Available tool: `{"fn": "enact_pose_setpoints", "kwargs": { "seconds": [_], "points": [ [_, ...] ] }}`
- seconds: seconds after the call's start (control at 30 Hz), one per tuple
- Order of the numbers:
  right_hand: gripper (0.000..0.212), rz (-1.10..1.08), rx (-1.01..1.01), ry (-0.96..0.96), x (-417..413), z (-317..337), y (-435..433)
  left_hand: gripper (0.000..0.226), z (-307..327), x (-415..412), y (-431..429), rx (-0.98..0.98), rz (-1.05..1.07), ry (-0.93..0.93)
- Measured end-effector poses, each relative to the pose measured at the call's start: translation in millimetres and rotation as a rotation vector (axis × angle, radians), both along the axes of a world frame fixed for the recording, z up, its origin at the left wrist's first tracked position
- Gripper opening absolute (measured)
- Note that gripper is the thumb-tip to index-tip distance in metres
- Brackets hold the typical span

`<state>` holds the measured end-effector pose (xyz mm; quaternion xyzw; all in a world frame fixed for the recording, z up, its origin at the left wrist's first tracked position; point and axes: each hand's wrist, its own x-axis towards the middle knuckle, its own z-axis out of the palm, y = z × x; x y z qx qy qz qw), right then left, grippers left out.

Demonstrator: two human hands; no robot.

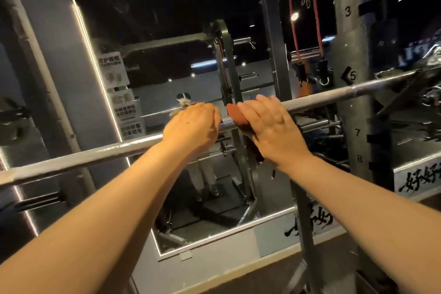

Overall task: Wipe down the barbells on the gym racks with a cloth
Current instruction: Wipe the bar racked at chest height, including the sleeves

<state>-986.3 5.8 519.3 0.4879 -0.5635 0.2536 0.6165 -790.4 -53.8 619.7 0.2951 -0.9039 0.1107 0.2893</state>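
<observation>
A person stands at a gym rack, both bare arms stretched forward to a steel barbell [100, 154] that runs across the view from lower left to upper right. The left hand [193, 127] curls over the top of the bar, fingers wrapped down the far side in a closed grip on the metal itself. Just beside it, the right hand [272, 126] lies palm-down on a reddish-brown cloth [235, 114] that is draped over the bar; the fingers are spread flat and press the cloth against the shaft, and a loose end of the fabric hangs below the bar under the wrist. The 2 hands sit close together near the middle of the bar, with only a short strip of bare steel between them.

To the right, the bar passes a grey rack upright [355, 107] marked with the numbers 2, 3, 5, 7 and 8, at a height between 5 and 7. How the bar is seated there is hard to make out in the dim light. Behind the bar a large wall mirror [148, 31] with a lit frame reflects the rack and the person. A red resistance band [316, 7] hangs from the frame above.
</observation>
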Motion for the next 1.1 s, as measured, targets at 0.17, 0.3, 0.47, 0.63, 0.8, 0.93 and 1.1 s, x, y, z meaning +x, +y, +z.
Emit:
{"fn": "enact_pose_setpoints", "kwargs": {
  "seconds": [0.17, 0.3, 0.47, 0.63, 0.8, 0.93, 1.1],
  "points": [
    [0.065, 0.000, -0.154, -0.027, -22.1, -8.3, -2.0, 0.014, -2.8, -0.3, -0.3, -0.001, -0.007, -0.002],
    [0.062, 0.073, -0.169, -0.014, 1.4, -7.2, -18.7, 0.010, -3.3, -2.5, -0.2, -0.018, 0.008, -0.004],
    [0.064, 0.055, -0.023, 0.156, -4.9, 5.9, -14.2, 0.011, -1.3, -5.4, -2.2, -0.032, 0.018, -0.011],
    [0.055, -0.027, -0.128, 0.037, -31.0, -1.2, -3.0, 0.016, -2.4, -0.9, -7.1, -0.021, 0.002, -0.009],
    [0.060, 0.031, -0.116, -0.007, 12.5, -2.0, -21.6, 0.009, -3.5, -3.0, -5.8, -0.032, 0.028, -0.008],
    [0.058, 0.016, 0.031, 0.063, 4.7, 6.6, -7.8, 0.013, -0.1, -1.9, -4.4, -0.061, 0.023, -0.055],
    [0.050, 0.082, 0.031, -0.183, 10.7, 19.9, 9.0, 0.040, 9.4, 17.4, -21.1, -0.108, 0.135, -0.056]
  ]
}}
